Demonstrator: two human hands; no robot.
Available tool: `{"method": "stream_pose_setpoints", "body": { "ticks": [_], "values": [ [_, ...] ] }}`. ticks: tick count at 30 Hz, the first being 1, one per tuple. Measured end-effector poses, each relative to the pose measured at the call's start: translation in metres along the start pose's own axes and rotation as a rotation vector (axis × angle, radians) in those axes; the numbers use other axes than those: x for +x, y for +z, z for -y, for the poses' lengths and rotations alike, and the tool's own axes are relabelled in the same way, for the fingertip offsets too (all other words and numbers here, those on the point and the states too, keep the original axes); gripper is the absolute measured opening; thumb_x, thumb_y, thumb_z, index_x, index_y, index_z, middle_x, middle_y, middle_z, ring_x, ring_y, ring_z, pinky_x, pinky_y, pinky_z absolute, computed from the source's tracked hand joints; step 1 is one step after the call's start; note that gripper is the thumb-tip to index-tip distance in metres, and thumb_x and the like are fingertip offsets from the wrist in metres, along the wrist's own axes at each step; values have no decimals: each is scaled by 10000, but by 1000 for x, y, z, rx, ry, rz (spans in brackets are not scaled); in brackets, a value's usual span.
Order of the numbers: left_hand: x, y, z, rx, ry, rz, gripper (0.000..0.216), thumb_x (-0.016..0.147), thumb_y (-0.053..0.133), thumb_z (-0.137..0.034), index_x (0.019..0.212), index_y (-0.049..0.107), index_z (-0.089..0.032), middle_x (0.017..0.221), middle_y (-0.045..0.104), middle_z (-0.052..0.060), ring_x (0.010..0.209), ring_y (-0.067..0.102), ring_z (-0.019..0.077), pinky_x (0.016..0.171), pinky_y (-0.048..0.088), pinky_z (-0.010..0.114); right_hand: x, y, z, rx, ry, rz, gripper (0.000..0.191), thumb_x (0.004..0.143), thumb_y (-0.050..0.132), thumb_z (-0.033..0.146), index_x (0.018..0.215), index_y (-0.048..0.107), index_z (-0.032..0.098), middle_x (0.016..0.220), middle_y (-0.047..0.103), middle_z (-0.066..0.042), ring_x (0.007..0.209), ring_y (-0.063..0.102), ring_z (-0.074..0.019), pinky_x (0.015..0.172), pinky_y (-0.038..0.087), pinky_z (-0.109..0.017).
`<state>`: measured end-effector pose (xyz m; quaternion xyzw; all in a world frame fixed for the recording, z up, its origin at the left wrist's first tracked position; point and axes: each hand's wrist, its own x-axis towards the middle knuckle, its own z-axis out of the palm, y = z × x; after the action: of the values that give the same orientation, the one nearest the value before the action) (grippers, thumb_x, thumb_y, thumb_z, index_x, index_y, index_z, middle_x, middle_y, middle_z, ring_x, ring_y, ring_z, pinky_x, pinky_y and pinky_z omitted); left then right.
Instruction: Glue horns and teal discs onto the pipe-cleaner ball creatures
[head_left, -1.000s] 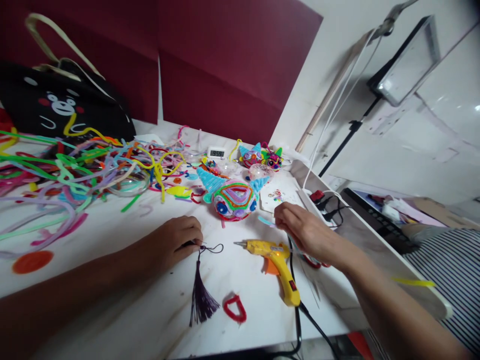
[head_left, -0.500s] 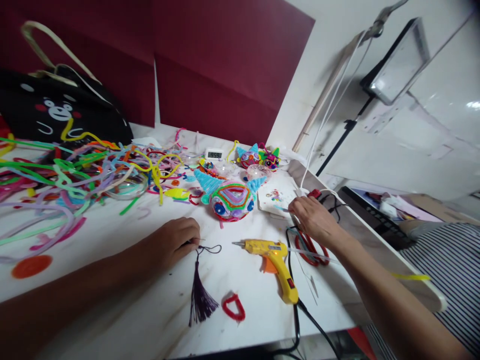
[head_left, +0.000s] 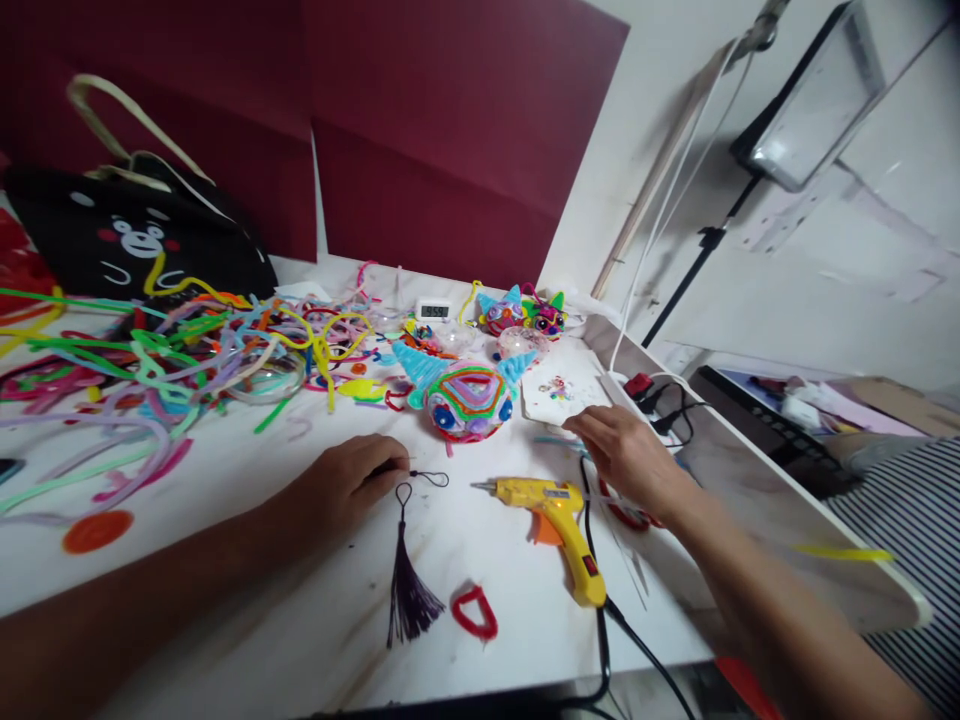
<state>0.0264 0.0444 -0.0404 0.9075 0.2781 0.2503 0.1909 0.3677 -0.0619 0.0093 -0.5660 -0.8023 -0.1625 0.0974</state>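
My left hand [head_left: 366,478] rests on the table with its fingers closed around a dark cord, whose thin loop [head_left: 433,479] sticks out to the right. Just below those fingertips lies a dark purple tassel [head_left: 409,590] with a small loop at its top. My right hand [head_left: 630,455] is held low at the right with its fingers together and bent down; whatever is under the fingertips is hidden. Between and beyond my hands sits a colourful animal head [head_left: 471,400] with blue horns. A yellow glue gun [head_left: 551,500] lies nearer me, left of my right forearm.
A red fuzzy ring [head_left: 475,613] lies by the tassel. Tangled pipe cleaners [head_left: 161,375] cover the left side, before a black bag [head_left: 142,245]. A white card with beads [head_left: 562,400] is beyond my right hand. The glue gun's cable [head_left: 604,650] runs over the front edge.
My right hand has drawn back slightly from the red plug area toward me. The tassel's loop now stands slightly apart from the cord at my left fingers. The view has shifted slightly.
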Motion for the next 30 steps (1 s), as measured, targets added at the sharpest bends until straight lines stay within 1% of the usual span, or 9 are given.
{"method": "stream_pose_setpoints", "body": {
  "ticks": [2,4,7,13,16,19,22,25,30],
  "values": [
    [1,-3,-5,-13,-50,-29,215,929,441,-342,889,583,-186,799,658,3,728,599,149,695,439,249,3,-5,21,97,-4,-31,234,949,427,100,1056,624,166,922,684,-85,836,638,-182,747,481,-281],
    [1,-7,-11,-39,-83,-54,207,927,454,-348,879,583,-192,793,666,-7,719,607,146,696,439,247,6,-10,43,402,-7,-79,168,937,476,126,1013,621,168,873,686,-62,770,643,-157,702,488,-255],
    [2,-13,-21,-58,-98,-81,208,929,461,-362,876,584,-203,796,679,-17,719,617,146,691,443,246,12,-16,75,652,-2,-104,125,917,537,155,1001,623,187,901,684,-49,765,640,-147,695,495,-247],
    [4,-17,-48,-126,-46,-57,215,924,505,-383,859,603,-203,761,672,-33,685,604,123,661,447,224,23,-14,116,841,-26,-10,445,883,638,267,1302,512,188,1146,646,-83,703,620,-120,680,512,-254],
    [7,-14,-57,-196,-26,-51,207,908,536,-370,838,618,-193,735,657,-40,667,588,111,643,440,211,26,-9,120,853,1,-20,327,914,594,245,1233,577,180,1059,693,-71,765,650,-137,691,501,-242],
    [10,-11,-59,-247,-12,-35,162,885,569,-322,827,633,-186,737,651,-40,675,583,104,642,434,202,25,-7,115,814,3,-54,179,957,505,191,1040,663,176,930,714,-54,826,656,-151,732,483,-244],
    [13,-9,-55,-340,-63,30,178,876,580,-333,822,634,-173,704,629,-36,621,568,96,590,431,196,22,-7,108,725,-20,-63,197,969,478,188,932,668,156,824,678,-50,755,627,-149,688,460,-247],
    [13,-6,-46,-392,-102,91,211,874,584,-358,847,657,-162,672,616,-30,561,553,91,541,426,193,19,-8,104,633,-33,-76,212,979,459,193,927,657,142,786,634,-45,721,597,-147,661,435,-249],
    [6,-2,-31,-381,1,67,176,873,597,-290,929,720,-177,778,688,14,667,622,119,611,467,206,17,-6,100,594,-19,-97,196,983,453,189,939,637,139,799,613,-40,729,584,-140,668,422,-243]
  ]
}}
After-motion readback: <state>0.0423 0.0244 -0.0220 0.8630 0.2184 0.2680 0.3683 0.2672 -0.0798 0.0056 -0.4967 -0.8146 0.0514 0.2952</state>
